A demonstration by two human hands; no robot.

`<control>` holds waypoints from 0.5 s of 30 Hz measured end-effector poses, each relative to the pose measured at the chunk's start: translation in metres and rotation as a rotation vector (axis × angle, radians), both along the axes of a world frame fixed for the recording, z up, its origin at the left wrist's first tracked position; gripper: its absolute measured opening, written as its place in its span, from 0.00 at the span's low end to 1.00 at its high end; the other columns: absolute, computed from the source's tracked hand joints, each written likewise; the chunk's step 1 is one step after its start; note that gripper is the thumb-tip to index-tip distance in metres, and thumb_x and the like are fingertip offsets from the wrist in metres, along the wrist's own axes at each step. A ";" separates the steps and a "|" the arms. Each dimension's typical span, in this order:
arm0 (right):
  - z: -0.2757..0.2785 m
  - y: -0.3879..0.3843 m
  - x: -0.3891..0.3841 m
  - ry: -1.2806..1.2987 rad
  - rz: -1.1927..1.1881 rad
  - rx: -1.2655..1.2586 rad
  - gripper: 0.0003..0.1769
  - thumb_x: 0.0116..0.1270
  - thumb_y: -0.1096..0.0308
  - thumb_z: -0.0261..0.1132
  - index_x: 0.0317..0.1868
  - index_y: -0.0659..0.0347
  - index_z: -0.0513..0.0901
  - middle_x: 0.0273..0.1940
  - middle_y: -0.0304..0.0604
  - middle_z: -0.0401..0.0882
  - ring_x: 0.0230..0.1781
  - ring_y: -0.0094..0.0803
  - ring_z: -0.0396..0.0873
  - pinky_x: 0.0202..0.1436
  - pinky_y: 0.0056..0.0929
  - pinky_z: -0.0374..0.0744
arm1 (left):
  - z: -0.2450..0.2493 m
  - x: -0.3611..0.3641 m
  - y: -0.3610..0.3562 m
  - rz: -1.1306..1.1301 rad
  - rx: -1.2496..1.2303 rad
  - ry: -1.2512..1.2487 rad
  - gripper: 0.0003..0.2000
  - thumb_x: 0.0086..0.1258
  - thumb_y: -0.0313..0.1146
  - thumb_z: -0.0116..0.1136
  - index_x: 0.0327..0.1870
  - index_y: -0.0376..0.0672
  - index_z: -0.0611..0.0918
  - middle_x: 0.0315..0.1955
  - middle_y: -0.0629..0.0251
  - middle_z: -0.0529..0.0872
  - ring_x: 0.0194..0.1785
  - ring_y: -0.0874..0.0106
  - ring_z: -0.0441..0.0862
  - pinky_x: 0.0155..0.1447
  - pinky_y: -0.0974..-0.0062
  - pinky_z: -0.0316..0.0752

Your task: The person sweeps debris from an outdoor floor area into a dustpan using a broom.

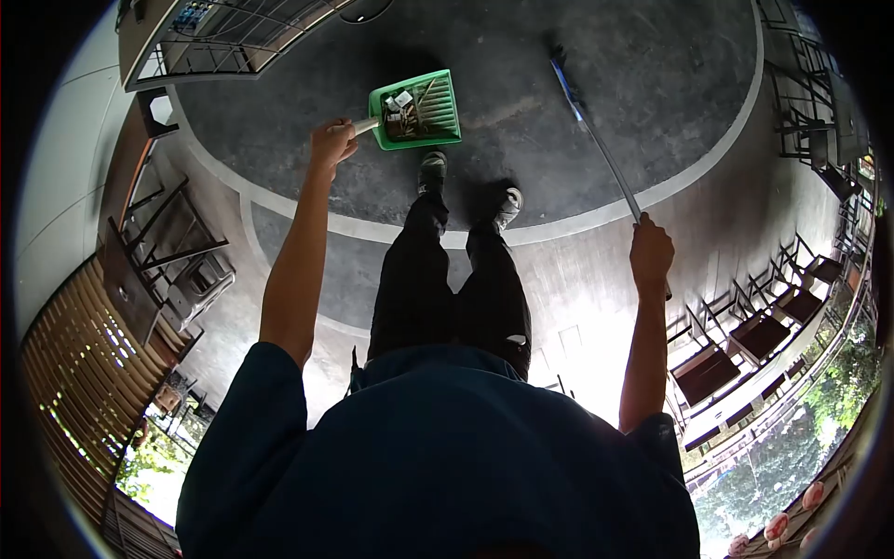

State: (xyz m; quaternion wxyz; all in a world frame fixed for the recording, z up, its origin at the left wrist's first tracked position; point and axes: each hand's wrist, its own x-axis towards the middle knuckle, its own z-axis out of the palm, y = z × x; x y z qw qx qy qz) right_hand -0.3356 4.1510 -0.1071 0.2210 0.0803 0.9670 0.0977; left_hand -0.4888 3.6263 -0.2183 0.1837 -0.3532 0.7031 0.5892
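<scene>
My left hand (333, 145) is closed around the pale handle of a green dustpan (453, 104). Inside the pan lie bits of litter (402, 110), among them white scraps and brownish pieces; they are too small to name. My right hand (651, 252) grips the long grey shaft of a broom (610, 165). The broom's blue head with dark bristles is at the floor, to the right of the dustpan and apart from it. My two shoes (508, 207) stand on the floor between the two tools, just below the pan.
A dark floor (503, 56) is bordered by a pale curved band. At the upper left stands a metal-framed rack (219, 47). Folded black frames and a grey stool (200, 287) are on the left. Several chairs (759, 334) line the right side, with more furniture at the upper right.
</scene>
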 end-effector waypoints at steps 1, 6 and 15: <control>0.003 -0.006 0.004 -0.003 0.001 0.004 0.13 0.69 0.63 0.53 0.47 0.60 0.77 0.28 0.48 0.81 0.30 0.45 0.82 0.29 0.40 0.79 | 0.000 -0.002 0.002 0.003 -0.023 -0.002 0.13 0.56 0.26 0.58 0.44 0.36 0.80 0.31 0.64 0.80 0.32 0.74 0.81 0.40 0.78 0.83; 0.018 -0.044 0.015 0.067 0.027 -0.178 0.12 0.69 0.65 0.53 0.46 0.63 0.76 0.26 0.50 0.80 0.27 0.46 0.81 0.28 0.39 0.78 | -0.011 -0.020 0.012 0.001 -0.075 -0.001 0.12 0.57 0.28 0.59 0.43 0.37 0.81 0.30 0.66 0.80 0.32 0.76 0.80 0.39 0.77 0.83; 0.021 -0.100 0.026 0.004 -0.098 -0.469 0.15 0.69 0.64 0.53 0.50 0.63 0.76 0.30 0.55 0.81 0.30 0.49 0.81 0.33 0.41 0.77 | -0.018 -0.032 0.026 -0.106 -0.150 0.005 0.13 0.60 0.31 0.60 0.44 0.38 0.81 0.31 0.63 0.82 0.33 0.75 0.83 0.39 0.77 0.83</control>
